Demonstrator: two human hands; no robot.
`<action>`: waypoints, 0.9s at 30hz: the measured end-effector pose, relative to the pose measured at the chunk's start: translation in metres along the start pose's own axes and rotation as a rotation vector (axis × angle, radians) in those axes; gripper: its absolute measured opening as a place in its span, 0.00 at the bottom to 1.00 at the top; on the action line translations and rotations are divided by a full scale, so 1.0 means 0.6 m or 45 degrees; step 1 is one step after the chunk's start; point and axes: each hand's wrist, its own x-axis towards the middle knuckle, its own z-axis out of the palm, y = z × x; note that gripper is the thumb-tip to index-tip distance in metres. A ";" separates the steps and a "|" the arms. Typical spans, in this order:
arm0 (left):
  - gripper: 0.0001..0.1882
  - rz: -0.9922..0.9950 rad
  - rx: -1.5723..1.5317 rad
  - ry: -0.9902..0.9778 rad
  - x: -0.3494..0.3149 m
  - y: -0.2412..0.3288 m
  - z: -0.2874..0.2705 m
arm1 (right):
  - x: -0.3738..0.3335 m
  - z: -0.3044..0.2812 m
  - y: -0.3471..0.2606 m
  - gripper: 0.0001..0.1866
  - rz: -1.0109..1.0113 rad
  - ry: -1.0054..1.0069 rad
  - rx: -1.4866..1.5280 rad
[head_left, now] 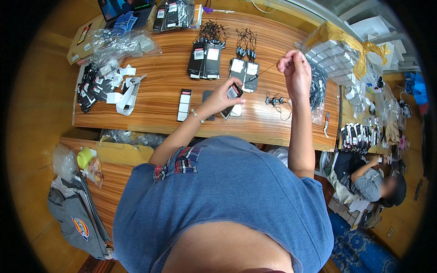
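Observation:
My left hand [219, 97] is closed round a small stack of black hang tags [234, 92] above the table's near part. Raised to its right, my right hand [297, 70] pinches the end of a thin dark tag string [268, 71]. That string slants down left to a small black plastic piece, over grey tags [243, 73] with white stickers. Beyond my left hand stand stacks of black tags [204, 63] with their strings bunched behind them. Under it lie more dark tags, partly hidden. A black card with white labels [184, 105] lies to its left.
Loose strings [276, 99] lie below my right hand, near small pliers or snips [326, 125]. Paper label strips [129, 98] and plastic bags [123, 45] cover the left. A wrapped block of small boxes [332, 57] stands back right. Another person [371, 184] works at far right.

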 end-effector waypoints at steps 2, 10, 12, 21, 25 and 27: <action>0.26 0.070 -0.296 0.056 0.021 -0.008 0.005 | 0.033 -0.012 0.002 0.17 -0.019 -0.036 -0.024; 0.22 0.106 -0.108 0.268 0.090 -0.025 0.009 | 0.147 -0.044 0.011 0.15 0.010 -0.088 -0.053; 0.20 0.089 0.054 0.351 0.111 -0.033 0.016 | 0.169 -0.048 0.017 0.15 0.027 -0.113 -0.095; 0.12 0.044 -0.244 0.514 0.188 -0.100 0.054 | 0.244 -0.084 0.065 0.15 0.167 -0.259 -0.238; 0.12 -0.119 0.086 0.574 0.211 -0.112 0.060 | 0.268 -0.099 0.092 0.16 0.215 -0.287 -0.274; 0.12 -0.185 0.418 0.563 0.217 -0.088 0.058 | 0.281 -0.108 0.103 0.16 0.234 -0.294 -0.311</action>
